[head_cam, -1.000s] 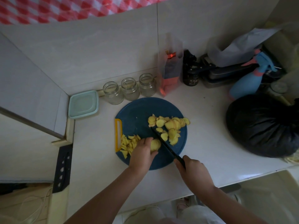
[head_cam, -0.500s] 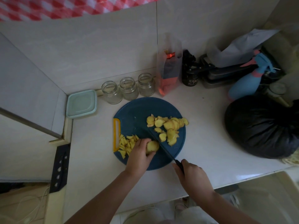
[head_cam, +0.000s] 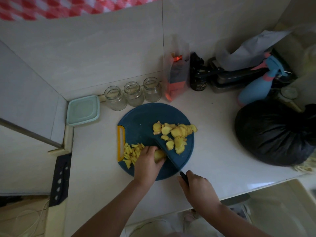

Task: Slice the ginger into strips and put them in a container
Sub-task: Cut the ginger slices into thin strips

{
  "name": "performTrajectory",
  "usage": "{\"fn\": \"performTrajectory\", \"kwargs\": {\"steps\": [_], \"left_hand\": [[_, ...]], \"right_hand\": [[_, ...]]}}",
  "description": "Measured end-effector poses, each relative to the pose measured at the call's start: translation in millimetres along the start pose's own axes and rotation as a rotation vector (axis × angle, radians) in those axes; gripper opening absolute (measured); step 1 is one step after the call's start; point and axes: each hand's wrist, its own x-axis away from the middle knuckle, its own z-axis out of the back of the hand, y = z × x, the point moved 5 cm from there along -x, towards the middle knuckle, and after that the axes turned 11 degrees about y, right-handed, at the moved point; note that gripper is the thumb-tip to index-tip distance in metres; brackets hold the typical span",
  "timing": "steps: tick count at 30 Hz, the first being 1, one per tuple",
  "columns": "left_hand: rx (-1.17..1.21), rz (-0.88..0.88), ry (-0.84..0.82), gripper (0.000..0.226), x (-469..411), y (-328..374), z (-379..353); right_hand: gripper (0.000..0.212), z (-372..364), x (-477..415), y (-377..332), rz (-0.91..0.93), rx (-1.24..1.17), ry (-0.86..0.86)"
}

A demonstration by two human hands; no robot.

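A round blue cutting board (head_cam: 143,117) with a yellow handle lies on the white counter. My left hand (head_cam: 147,161) holds a stack of ginger slices (head_cam: 159,155) down on the board's near side. My right hand (head_cam: 196,189) grips the handle of a dark knife (head_cam: 164,151), whose blade rests against the right side of that stack. Cut ginger strips (head_cam: 131,153) lie in a heap left of my left hand. A pile of uncut ginger slices (head_cam: 176,134) sits on the board's right half. A pale green lidded container (head_cam: 83,110) stands at the back left.
Three glass jars (head_cam: 133,94) stand in a row behind the board. Farther right are a clear bag with a red packet (head_cam: 176,76), a dark jar (head_cam: 198,77), a blue spray bottle (head_cam: 256,86) and a large black bag (head_cam: 273,132). The counter edge runs close to my right wrist.
The knife has drawn back toward me and its blade now lies flatter against the held stack. My left hand has stayed on the ginger, shifting slightly left.
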Motion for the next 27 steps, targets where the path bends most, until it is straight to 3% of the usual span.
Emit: {"fn": "performTrajectory", "kwargs": {"steps": [13,21,24,27], "left_hand": [[0.031,-0.073,-0.016,0.037,3.1,-1.3,-0.4],[0.006,-0.072,0.015,0.034,3.2,-0.1,1.4],[0.003,-0.057,0.013,0.027,5.9,-2.0,-0.2],[-0.009,-0.071,0.019,0.029,6.5,-2.0,-0.1]], "right_hand": [[0.039,-3.9,-6.8,14.3,-0.093,-0.161,0.036],[0.035,1.5,-16.7,0.9,0.047,-0.046,0.041],[0.046,-2.7,-24.8,-1.6,0.11,0.053,0.028],[0.089,-5.1,-24.5,-4.8,0.146,0.108,0.05]]}}
